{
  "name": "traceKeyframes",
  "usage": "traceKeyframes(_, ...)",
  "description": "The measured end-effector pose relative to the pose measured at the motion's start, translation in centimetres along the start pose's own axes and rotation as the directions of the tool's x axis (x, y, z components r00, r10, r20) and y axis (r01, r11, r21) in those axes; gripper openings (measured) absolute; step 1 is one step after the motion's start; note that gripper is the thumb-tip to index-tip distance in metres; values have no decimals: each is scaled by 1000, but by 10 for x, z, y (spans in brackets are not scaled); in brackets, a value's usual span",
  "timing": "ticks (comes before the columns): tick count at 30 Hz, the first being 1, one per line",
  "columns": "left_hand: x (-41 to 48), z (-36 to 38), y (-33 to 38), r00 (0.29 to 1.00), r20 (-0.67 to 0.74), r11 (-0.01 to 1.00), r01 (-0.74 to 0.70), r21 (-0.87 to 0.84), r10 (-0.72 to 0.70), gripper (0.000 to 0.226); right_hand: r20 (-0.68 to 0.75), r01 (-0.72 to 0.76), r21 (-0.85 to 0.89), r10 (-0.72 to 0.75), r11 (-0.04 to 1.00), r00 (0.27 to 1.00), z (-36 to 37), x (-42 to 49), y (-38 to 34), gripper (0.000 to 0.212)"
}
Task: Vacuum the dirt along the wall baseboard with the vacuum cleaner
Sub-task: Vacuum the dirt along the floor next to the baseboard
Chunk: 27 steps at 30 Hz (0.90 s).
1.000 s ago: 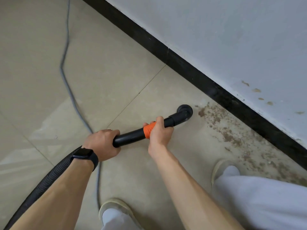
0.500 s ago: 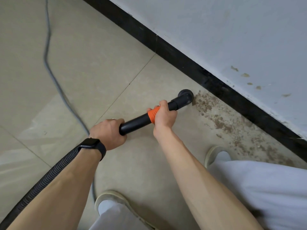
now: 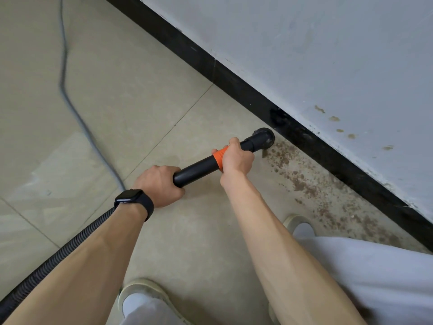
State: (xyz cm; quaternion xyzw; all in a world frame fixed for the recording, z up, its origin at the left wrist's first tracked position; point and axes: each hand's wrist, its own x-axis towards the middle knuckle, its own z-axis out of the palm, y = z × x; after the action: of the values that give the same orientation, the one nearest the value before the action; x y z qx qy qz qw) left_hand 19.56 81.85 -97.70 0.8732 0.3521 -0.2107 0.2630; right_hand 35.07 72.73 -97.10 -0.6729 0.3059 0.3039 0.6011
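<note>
Right hand (image 3: pixel 236 158) fingers wrap the orange collar (image 3: pixel 219 156) of the black wand (image 3: pixel 196 168). Left hand (image 3: pixel 159 186) fingers curl round its rear end. Just beyond the right fingers, the round nozzle (image 3: pixel 263 138) sits just beside the black baseboard (image 3: pixel 234 83). Guide it slowly, flat to the tile, into the dirt (image 3: pixel 304 184), a brown, crumbly band right of the fingers.

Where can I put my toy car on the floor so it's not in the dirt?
The bare tile between the gray cable and the black baseboard, beyond the nozzle, is free. So is the tile left of the cable. It's crowded where the dirt lies along the baseboard, and around the vacuum tube and hose.
</note>
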Motion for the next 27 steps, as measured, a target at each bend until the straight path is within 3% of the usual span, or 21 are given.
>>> traceKeyframes(5,12,2,13,999,53,996,7,-89,-2,10,-49,38,-101,-44,994,998,-3,9,-11,36)
traceKeyframes(11,20,4,27,996,86,995,-16,-94,24,8,-77,45,-86,-52,995,996,-16,18,-16,38)
traceKeyframes(19,17,-1,17,999,1,995,32,-99,-32,11,-40,58,-103,-63,993,997,2,18,-13,38)
traceKeyframes(27,6,-10,-7,990,-101,990,87,-114,-99,11,102,47,-144,-33,988,994,36,9,-13,39)
